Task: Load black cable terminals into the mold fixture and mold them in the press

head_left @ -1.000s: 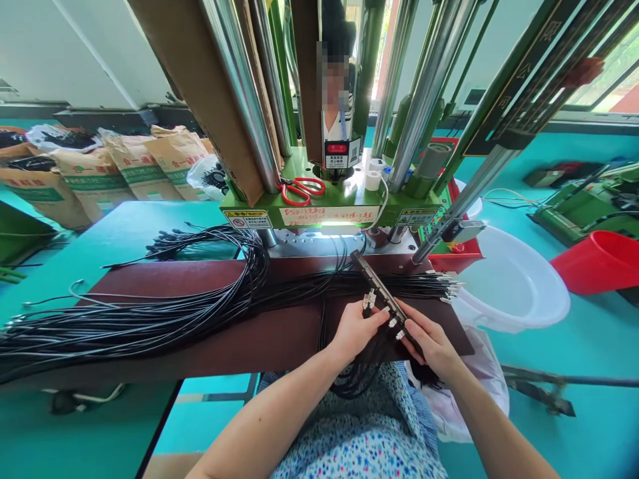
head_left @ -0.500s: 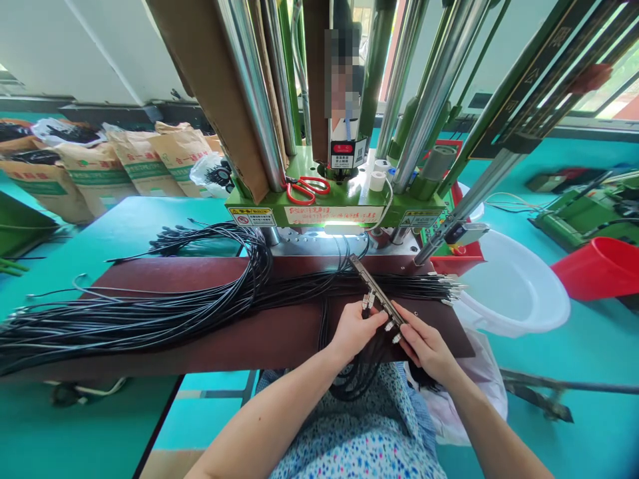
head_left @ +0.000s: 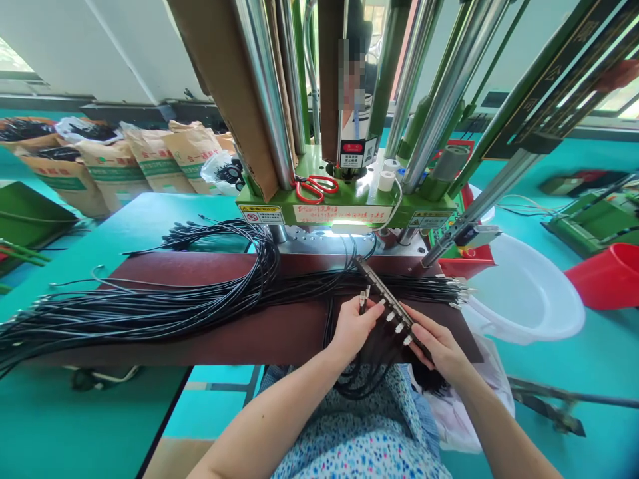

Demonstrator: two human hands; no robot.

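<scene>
My right hand [head_left: 435, 340] is closed around the lower end of a long dark metal bar [head_left: 380, 285], which slants up to the left over the brown board. Several silvery connectors stick out along the bar's near side. My left hand [head_left: 355, 324] is closed on black cables with metal connectors [head_left: 363, 301], which stand up between thumb and fingers. Its thumb tip lies close beside the bar, at one of the connectors there. Black cables [head_left: 357, 386] hang below the hands over my lap. Behind the bar, a thick bundle of black cables [head_left: 210, 306] lies across the board.
A green press [head_left: 319, 199] with steel columns rises behind the board [head_left: 279, 332]; red-handled scissors [head_left: 317, 189] lie on it. A white tub [head_left: 529, 293] and a red bucket [head_left: 606, 276] stand at right. Paper sacks [head_left: 107, 169] line the back left.
More connectors now show along the bar than before. My left thumb has moved to the bar's side, and the bar sits slightly lower right. The whole view has shifted a little.
</scene>
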